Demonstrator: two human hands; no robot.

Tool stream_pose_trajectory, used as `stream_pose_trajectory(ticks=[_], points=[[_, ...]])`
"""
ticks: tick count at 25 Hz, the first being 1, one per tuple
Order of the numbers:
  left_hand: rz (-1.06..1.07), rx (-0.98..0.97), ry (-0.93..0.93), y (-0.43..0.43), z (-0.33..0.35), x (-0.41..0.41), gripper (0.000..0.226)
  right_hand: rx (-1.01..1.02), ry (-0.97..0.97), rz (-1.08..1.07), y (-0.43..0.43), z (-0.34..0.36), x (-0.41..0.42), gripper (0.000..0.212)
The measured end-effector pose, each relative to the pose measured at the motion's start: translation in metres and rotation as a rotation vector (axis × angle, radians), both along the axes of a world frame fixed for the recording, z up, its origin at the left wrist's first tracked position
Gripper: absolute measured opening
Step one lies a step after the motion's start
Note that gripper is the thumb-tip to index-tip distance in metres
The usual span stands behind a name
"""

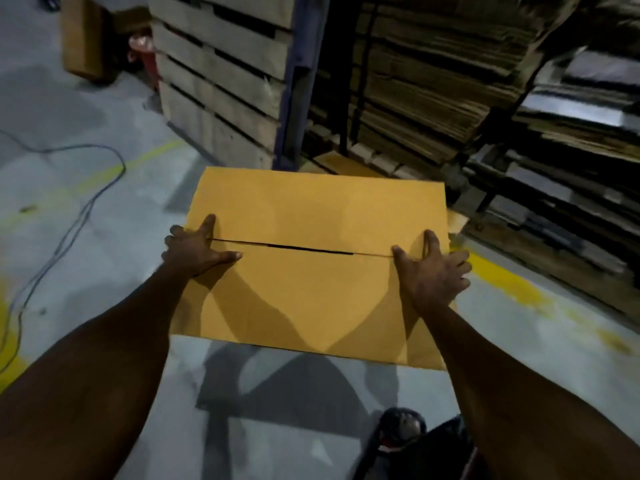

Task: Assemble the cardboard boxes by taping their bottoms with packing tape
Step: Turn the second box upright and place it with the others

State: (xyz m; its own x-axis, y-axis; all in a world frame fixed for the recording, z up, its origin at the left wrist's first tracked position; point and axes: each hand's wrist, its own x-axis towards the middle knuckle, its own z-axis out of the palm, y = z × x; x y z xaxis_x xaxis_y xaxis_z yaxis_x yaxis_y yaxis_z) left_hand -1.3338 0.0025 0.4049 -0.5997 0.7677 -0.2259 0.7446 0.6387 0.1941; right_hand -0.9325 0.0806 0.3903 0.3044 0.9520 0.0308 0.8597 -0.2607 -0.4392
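A yellow-brown cardboard box (311, 289) stands on the grey floor in front of me, its two flaps folded flat and meeting at a narrow dark seam across the middle. My left hand (195, 249) presses on the left end of the seam, fingers spread flat. At the right end of the seam my right hand (431, 270) lies flat on the flaps, its outer fingers reaching over the box's right edge. No tape shows on the seam. A dark red-and-black object (403, 434), possibly a tape dispenser, sits low near my right forearm.
Wooden pallets (221, 74) lean upright behind the box. Stacks of flat cardboard (433, 88) fill racks at the back right. A cable (69, 216) snakes over the floor at left. Yellow floor lines (502, 278) run at right. Another box (86, 39) stands far left.
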Motion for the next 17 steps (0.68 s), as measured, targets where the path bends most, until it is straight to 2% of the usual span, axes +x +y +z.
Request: stream_pose_trajectory(ticks=[4,9,17], points=[[0.058,-0.039,-0.043,-0.012,-0.021,-0.010,0.114,-0.017,-0.056,0.019,0.004,0.004,-0.017,0.072],[0.034,0.020,-0.030,-0.013,0.012,-0.021,0.114,-0.019,0.014,0.027,-0.001,0.026,-0.028,0.071],[0.054,0.070,0.020,-0.066,0.050,-0.053,0.116,-0.002,0.030,0.106,-0.034,0.050,-0.059,0.071]])
